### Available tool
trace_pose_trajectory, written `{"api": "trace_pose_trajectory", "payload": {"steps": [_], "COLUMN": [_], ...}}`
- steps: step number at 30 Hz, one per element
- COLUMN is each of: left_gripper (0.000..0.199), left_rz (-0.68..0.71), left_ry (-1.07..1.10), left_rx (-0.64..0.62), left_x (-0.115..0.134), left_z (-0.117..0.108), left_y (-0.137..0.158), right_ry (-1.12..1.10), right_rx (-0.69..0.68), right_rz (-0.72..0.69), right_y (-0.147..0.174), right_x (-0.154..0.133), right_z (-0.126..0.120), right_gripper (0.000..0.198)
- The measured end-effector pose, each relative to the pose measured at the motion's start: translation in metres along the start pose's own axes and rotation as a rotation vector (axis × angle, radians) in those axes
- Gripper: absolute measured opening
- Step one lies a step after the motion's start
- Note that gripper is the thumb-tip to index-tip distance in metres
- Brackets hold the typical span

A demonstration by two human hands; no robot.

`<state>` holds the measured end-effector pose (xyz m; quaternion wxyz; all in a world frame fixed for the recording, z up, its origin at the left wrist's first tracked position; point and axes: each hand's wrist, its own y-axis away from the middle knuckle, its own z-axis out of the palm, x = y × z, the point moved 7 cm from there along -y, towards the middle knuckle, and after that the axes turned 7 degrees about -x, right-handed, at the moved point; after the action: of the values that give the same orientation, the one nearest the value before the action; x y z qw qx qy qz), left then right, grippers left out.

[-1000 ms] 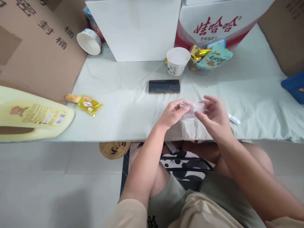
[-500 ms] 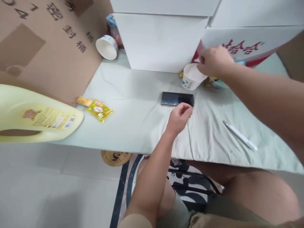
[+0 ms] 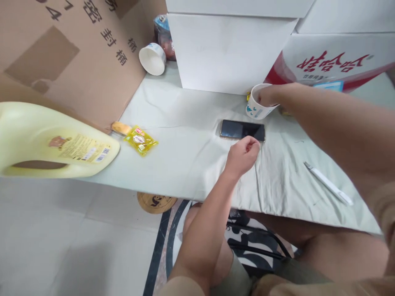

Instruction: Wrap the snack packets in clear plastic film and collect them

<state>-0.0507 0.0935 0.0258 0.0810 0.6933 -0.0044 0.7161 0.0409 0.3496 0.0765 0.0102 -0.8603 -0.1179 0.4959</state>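
Note:
My right hand (image 3: 269,95) reaches down into a white paper bowl (image 3: 258,107) with blue-green marks, and its fingers are hidden by the rim. The bowl is tipped slightly. My left hand (image 3: 245,154) rests at the near edge of a dark smartphone (image 3: 242,130) that lies flat on the cloth. Its fingers are curled together in a pinch, and whatever may be between them cannot be made out. To the right on the cloth is a slim white utility knife (image 3: 328,183).
A yellow packet (image 3: 141,140) and a wrapped bread roll (image 3: 121,128) lie left, beside a pale yellow jug (image 3: 86,152). A second paper bowl (image 3: 152,59) lies tilted near the cardboard box (image 3: 89,78). White boxes (image 3: 228,53) line the back of the cloth-covered table (image 3: 179,160).
My right hand has gone from above the bowl's rim down into it, and the bowl has tipped a little. My left hand stays by the phone. The view has shifted slightly left.

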Motion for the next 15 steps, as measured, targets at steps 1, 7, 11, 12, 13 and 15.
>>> {"api": "trace_pose_trajectory", "payload": {"steps": [1,7,11,12,13,15], "left_gripper": [0.014,0.013,0.01,0.011,0.012,0.014], "left_rz": [0.001,0.047,0.033,0.028,0.027,0.029], "left_ry": [0.001,-0.055,-0.089,-0.094,-0.098,-0.107], "left_rx": [-0.005,-0.012,-0.006,-0.007,-0.01,-0.02], "left_x": [0.0,-0.003,-0.002,-0.001,0.001,0.003], "left_z": [0.002,0.008,0.007,0.007,0.008,0.012], "left_y": [0.0,0.005,0.008,0.009,0.009,0.009], "right_ry": [0.103,0.65,0.797,0.816,0.831,0.874], "right_rx": [-0.032,-0.092,-0.037,-0.051,-0.056,-0.047], "right_rz": [0.033,0.025,-0.021,-0.025,-0.028,-0.065], "right_y": [0.002,0.042,0.12,0.141,0.161,0.189], "right_x": [-0.006,-0.059,-0.057,-0.047,-0.035,-0.011], "right_z": [0.0,-0.055,-0.101,-0.107,-0.111,-0.117], "right_gripper": [0.045,0.037,0.015,0.013,0.015,0.031]}}
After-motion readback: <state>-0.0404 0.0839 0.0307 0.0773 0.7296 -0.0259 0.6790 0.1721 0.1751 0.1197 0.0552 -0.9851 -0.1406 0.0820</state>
